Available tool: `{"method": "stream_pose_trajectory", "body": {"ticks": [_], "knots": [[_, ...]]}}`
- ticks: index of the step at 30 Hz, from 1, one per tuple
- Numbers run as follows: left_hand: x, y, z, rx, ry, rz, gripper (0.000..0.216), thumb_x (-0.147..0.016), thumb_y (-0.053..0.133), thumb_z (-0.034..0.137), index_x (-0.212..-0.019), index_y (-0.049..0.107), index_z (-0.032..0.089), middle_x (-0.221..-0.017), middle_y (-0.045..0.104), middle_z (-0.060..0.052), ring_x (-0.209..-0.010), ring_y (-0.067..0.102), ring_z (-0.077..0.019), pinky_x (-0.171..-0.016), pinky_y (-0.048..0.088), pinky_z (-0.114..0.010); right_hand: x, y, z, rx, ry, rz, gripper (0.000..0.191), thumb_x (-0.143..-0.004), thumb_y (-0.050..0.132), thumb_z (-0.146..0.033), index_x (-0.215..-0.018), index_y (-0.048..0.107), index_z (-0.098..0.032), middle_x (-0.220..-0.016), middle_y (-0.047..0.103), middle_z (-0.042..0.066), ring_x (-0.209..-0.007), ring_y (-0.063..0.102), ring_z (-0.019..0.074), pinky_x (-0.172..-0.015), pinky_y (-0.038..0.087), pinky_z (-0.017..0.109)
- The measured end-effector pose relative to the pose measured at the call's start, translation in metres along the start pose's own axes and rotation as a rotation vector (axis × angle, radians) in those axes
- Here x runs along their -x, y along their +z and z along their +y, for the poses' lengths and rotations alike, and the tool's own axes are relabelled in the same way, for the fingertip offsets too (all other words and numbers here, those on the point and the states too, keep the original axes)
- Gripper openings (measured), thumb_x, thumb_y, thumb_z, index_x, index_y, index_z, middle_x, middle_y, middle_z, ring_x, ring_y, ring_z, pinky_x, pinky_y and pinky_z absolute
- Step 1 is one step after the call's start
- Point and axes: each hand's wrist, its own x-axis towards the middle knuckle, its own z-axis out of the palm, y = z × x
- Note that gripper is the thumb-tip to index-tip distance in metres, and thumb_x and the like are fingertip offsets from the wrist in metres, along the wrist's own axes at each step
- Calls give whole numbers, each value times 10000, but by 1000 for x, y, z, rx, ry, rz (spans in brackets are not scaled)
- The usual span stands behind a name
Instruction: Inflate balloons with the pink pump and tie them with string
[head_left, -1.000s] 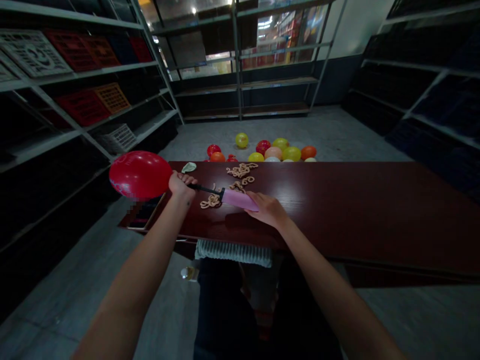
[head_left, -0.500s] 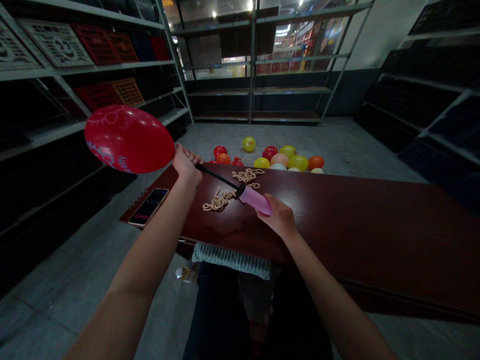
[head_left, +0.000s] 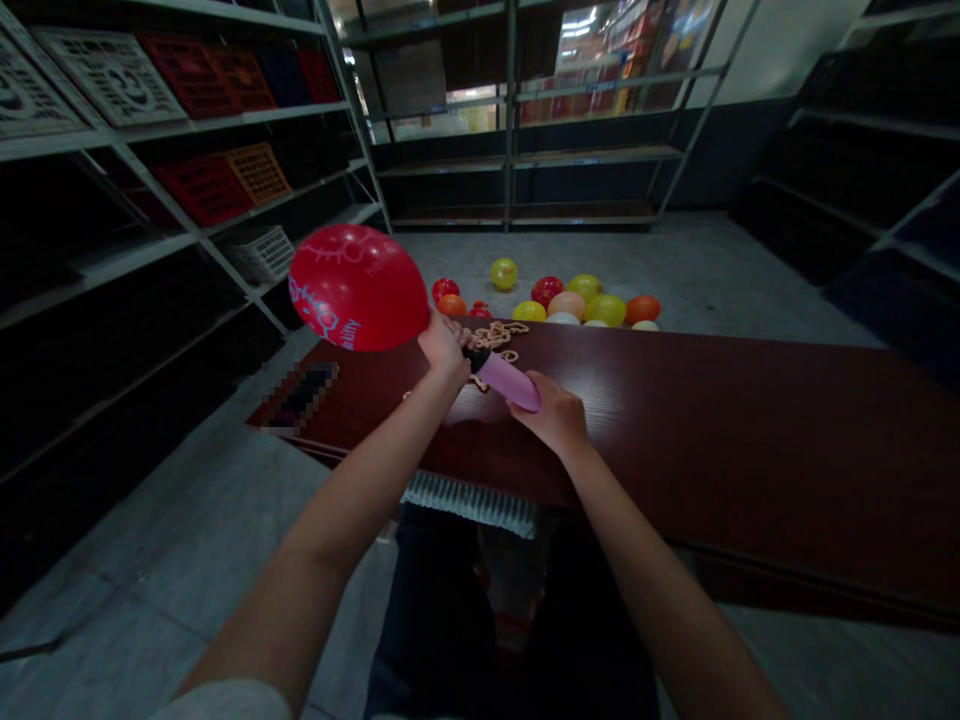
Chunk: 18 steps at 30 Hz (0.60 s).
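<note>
A partly blown-up red balloon (head_left: 360,290) with printed lettering points left in the air. My left hand (head_left: 445,343) is closed round its neck and the tip end of a balloon pump (head_left: 508,382). The pump has a pink barrel and a black collar, which sits close against my left fingers. My right hand (head_left: 553,414) is wrapped round the pink barrel's other end. Beneath and behind the pump, tan squiggly strands (head_left: 501,334) lie on the table, some of them hidden by my left hand and arm.
The dark red table (head_left: 712,430) stretches off to the right. A blurred-out phone (head_left: 302,395) lies at its left end. Several balloons (head_left: 604,309) rest on the floor beyond the table. Shelving with crates (head_left: 120,75) stands at left, more racks behind and right. A ribbed grey-green cloth (head_left: 472,502) covers my lap.
My left hand and the red balloon have moved right toward my right hand. The pump's black rod, long before, has slid in, so the collar now meets my left hand.
</note>
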Motion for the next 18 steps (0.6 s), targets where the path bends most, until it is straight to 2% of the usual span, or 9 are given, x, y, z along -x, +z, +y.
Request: {"method": "stream_pose_trajectory", "body": {"ticks": [3, 9, 14, 18], "knots": [[-11, -14, 12, 14, -68, 61, 488, -1007, 433, 422, -606, 270, 196, -425, 213, 79, -307, 219, -60, -355, 175, -208, 1, 5, -5, 44, -70, -29, 460, -832, 675, -418, -1225, 626, -183, -1091, 755, 93, -858, 723, 234, -697, 495, 296], [-33, -32, 35, 10, -114, 150, 474, -1007, 428, 400, -613, 267, 192, -432, 211, 88, -303, 207, -49, -364, 189, -192, 5, 2, -9, 148, -146, -64, 458, -872, 650, -430, -1252, 615, -176, -1031, 757, 91, -811, 715, 233, -667, 477, 299], [-59, -43, 74, 2, -90, 172, 437, -987, 431, 349, -621, 244, 200, -430, 221, 87, -295, 204, -49, -359, 186, -191, 5, -3, -10, 155, -204, -79, 440, -895, 627, -426, -1245, 619, -160, -1004, 754, 94, -824, 715, 233, -686, 487, 302], [-85, -52, 103, 30, -49, 192, 428, -978, 460, 356, -639, 248, 205, -443, 215, 89, -298, 209, -43, -362, 193, -186, 6, -2, -12, 149, -194, -90, 453, -890, 631, -445, -1250, 625, -170, -997, 756, 93, -825, 716, 232, -675, 487, 299]]}}
